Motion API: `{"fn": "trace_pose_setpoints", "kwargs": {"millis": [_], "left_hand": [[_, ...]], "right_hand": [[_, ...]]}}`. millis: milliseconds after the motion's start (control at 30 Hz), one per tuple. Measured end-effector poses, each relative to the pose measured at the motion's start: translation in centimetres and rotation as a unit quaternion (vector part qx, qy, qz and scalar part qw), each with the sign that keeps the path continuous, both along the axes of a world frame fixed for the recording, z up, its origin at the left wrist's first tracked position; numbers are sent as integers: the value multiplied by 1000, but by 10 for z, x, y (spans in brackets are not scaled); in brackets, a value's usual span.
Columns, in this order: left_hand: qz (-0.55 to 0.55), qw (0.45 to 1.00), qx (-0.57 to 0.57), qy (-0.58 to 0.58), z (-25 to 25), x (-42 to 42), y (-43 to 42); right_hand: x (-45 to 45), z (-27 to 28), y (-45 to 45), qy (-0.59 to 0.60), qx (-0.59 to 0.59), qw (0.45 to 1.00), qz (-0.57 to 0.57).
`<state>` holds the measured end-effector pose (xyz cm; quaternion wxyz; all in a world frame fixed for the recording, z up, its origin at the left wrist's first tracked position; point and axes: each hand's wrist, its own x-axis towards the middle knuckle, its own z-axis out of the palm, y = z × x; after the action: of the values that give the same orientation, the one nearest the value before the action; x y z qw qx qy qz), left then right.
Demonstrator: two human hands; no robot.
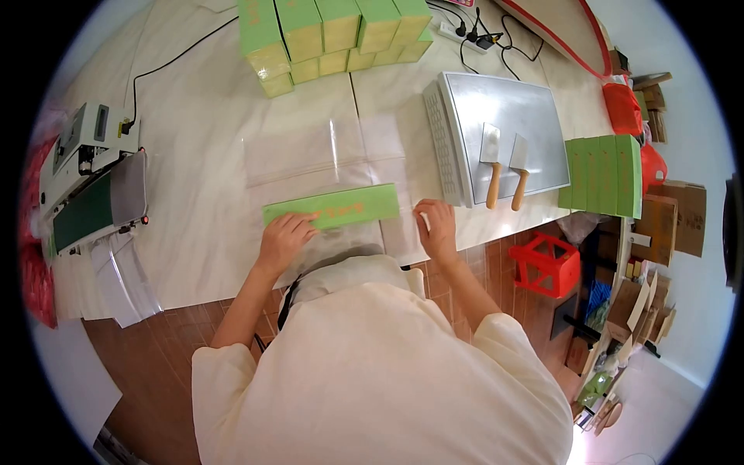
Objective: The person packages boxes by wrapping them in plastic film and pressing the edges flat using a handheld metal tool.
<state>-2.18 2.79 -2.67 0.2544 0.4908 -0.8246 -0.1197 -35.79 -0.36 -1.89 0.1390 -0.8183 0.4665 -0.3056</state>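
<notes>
A long green box (pixel 353 203) with orange lettering lies slightly tilted across a sheet of clear plastic film (pixel 310 160) on the table. My left hand (pixel 287 240) is closed at the box's near left edge, its fingers over the green surface. Just beyond the box's right end, my right hand (pixel 436 232) has curled fingers pressed together by the film's right border. Whether a bit of film is pinched there is too small to make out.
Stacked green-and-yellow boxes (pixel 333 39) stand at the back. Two cleavers (pixel 492 143) lie on a metal-topped unit (pixel 535 105) at right, beside upright green boxes (pixel 601 174). A sealing-type machine (pixel 97 178) occupies the left. A red stool (pixel 546 263) stands on the floor.
</notes>
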Motion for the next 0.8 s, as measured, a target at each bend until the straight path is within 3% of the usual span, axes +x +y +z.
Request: {"fn": "trace_pose_setpoints", "kwargs": {"millis": [100,133,200,267,333,400,800], "left_hand": [[41,992,85,85,-1,-3,-2],[42,992,84,86,-1,-4,-4],[70,984,126,109,3,-5,-7],[78,980,137,123,6,-6,-8],[82,976,149,137,7,-8,-9],[96,972,156,146,7,-9,-9],[103,971,155,152,-6,-6,-9]], "right_hand": [[-4,-7,-12,-45,9,985,-168],[-4,-7,-15,-45,9,985,-167],[-4,-6,-19,-130,79,953,-263],[3,-5,-17,-102,48,966,-232],[27,6,-13,-15,-27,997,-71],[58,16,-5,8,42,999,13],[123,-22,-12,-3,25,998,66]]}}
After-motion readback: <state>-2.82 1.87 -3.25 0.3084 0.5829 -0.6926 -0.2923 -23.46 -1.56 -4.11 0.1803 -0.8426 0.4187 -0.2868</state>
